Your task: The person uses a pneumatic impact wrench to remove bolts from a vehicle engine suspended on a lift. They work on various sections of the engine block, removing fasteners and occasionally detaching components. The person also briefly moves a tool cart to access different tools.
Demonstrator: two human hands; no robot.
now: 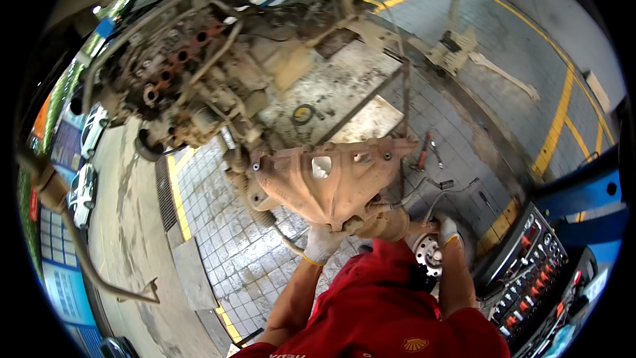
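Note:
A rusty exhaust manifold (331, 182) with a broad brown heat shield and a row of flange holes hangs in front of me, its flange edge away from me. My left hand (322, 244), in a pale work glove, is closed on its lower left part; some fingers are hidden behind the metal. My right hand (450, 227), gloved too, is closed around the manifold's lower right end, beside the round converter body (387, 224). A wire lead (457, 189) trails from that side. Beyond, to the left, an engine (175, 69) shows a row of rusty round ports.
A tool case (530, 272) with sockets stands at lower right, next to a blue lift post (583, 189). Red-handled pliers (424, 152) lie on the tiled floor. A brake disc (429, 254) sits near my right forearm. A bent pipe (99, 272) hangs at left.

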